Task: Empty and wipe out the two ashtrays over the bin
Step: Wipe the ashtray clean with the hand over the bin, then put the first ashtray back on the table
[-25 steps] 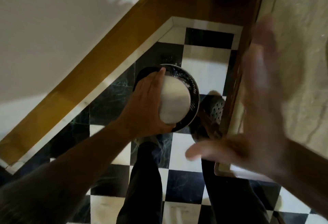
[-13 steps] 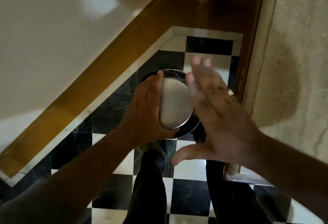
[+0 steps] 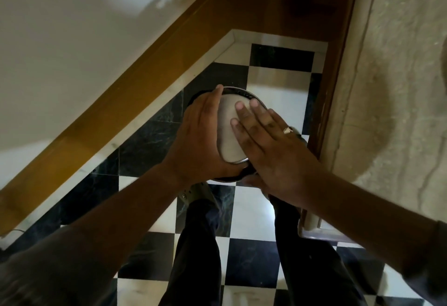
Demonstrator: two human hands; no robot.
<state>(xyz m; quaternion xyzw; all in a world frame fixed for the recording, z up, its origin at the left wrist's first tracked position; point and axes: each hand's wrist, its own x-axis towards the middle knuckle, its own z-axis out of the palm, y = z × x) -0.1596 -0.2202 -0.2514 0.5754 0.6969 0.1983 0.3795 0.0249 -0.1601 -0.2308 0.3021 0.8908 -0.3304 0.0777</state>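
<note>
A round metal ashtray (image 3: 227, 133) is held upside down, its flat silver base facing me, over a round dark bin (image 3: 233, 90) on the floor. My left hand (image 3: 198, 136) grips the ashtray's left edge, thumb along the rim. My right hand (image 3: 268, 146) lies flat on the ashtray's base with the fingers spread, a ring on one finger. The inside of the ashtray and most of the bin are hidden beneath the hands. A second ashtray is not in view.
The floor (image 3: 251, 259) is black-and-white checkered tile. A wooden skirting (image 3: 145, 68) runs diagonally along a white wall on the left. A wooden frame (image 3: 331, 63) and a rough beige surface (image 3: 399, 87) stand on the right. My dark-trousered legs (image 3: 193, 257) are below the bin.
My right hand swung in from the right, open in the air, and now rests flat on the upturned ashtray's base. My left hand has kept its grip over the bin.
</note>
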